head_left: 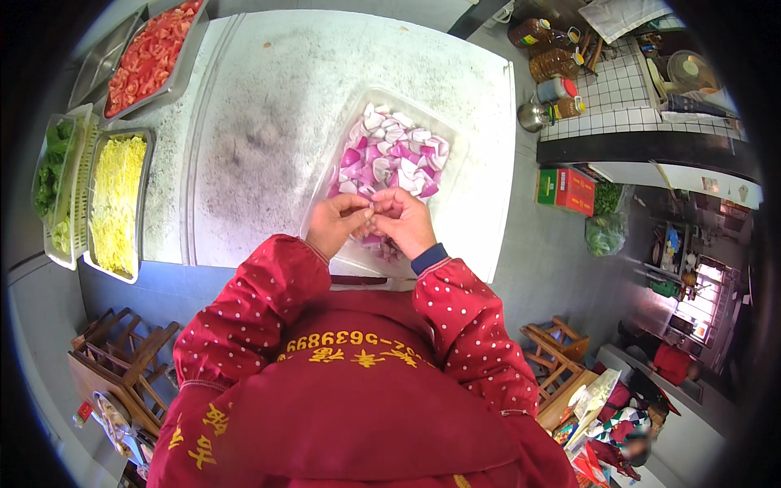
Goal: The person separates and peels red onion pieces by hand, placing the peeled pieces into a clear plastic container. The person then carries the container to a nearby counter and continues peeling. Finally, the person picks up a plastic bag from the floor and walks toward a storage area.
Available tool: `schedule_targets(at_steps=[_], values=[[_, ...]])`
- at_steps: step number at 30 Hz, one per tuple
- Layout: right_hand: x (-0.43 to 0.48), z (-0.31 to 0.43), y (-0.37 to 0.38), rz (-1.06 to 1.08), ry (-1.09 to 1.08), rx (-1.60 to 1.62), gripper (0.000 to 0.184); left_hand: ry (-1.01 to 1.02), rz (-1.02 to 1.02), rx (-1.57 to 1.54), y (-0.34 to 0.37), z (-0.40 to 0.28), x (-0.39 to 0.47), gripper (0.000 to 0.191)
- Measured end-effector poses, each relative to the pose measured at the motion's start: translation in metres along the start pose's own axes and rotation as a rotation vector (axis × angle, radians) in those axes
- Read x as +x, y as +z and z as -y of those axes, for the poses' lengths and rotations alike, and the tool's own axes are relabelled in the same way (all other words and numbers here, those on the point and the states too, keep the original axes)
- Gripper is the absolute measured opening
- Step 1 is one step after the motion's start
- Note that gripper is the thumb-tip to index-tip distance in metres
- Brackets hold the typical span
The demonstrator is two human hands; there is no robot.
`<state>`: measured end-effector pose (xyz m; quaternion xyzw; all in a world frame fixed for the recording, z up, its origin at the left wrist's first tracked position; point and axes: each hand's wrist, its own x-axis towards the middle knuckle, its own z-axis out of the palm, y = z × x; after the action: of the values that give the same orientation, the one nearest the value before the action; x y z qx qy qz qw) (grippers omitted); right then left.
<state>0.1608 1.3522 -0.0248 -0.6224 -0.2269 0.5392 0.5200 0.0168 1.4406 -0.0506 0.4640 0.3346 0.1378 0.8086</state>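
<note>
A clear plastic tub [454,128] holds chopped red onion [396,152] and stands on a white worktop in front of me. My left hand [341,222] and my right hand [403,222] meet above the tub's near part. Their thumbs and fingertips come together around a small piece of onion [368,194], partly hidden by the fingers. More onion pieces [381,247] lie below and between the hands. Both forearms wear red sleeves with white dots.
On the left stand a metal tray of cut tomatoes [183,76], a tray of yellow shreds [146,183] and a basket with green vegetables [82,226]. Oil bottles [552,66], a red and green box [573,190] and wooden stools [549,351] are on the right. People sit at far lower right.
</note>
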Motion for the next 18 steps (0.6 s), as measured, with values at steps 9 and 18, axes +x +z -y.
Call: schedule_targets(at_steps=[9,18], values=[[-0.004,-0.006,-0.003,0.030,0.078,0.144,0.029,-0.058,0.006,-0.105,0.002,0.010,-0.006,0.012],[0.011,0.010,-0.007,-0.164,-0.220,-0.484,0.021,-0.016,-0.088,-0.063,-0.005,0.009,-0.006,0.008]])
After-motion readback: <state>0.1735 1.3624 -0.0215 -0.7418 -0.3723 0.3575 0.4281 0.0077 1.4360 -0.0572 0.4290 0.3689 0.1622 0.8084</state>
